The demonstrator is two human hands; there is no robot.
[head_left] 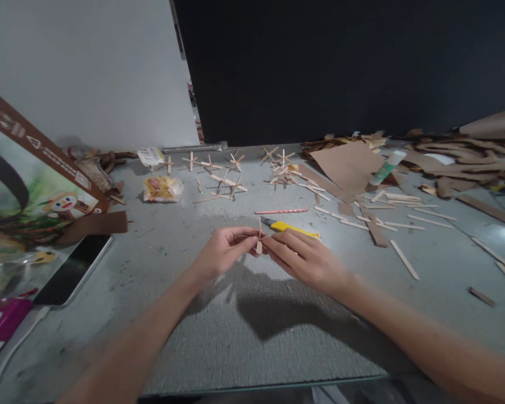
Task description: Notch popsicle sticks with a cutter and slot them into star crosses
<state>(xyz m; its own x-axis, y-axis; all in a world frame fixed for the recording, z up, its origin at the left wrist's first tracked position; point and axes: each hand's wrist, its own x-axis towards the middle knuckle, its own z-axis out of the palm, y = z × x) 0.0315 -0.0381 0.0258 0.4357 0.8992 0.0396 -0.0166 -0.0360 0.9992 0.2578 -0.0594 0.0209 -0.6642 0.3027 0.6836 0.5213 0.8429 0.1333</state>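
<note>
craft workspace: wooden sticks (404,260), cardboard (340,163), glue stick (387,168), cutter (293,228)

from the held stick (259,247), on the table (210,348), the phone (74,270) lies at nine o'clock, the pencil (281,212) at one, the cutter (292,228) at two.

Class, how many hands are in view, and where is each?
2. The left hand is left of the small wooden piece they handle; the right hand is right of it, beside the yellow utility knife.
</note>
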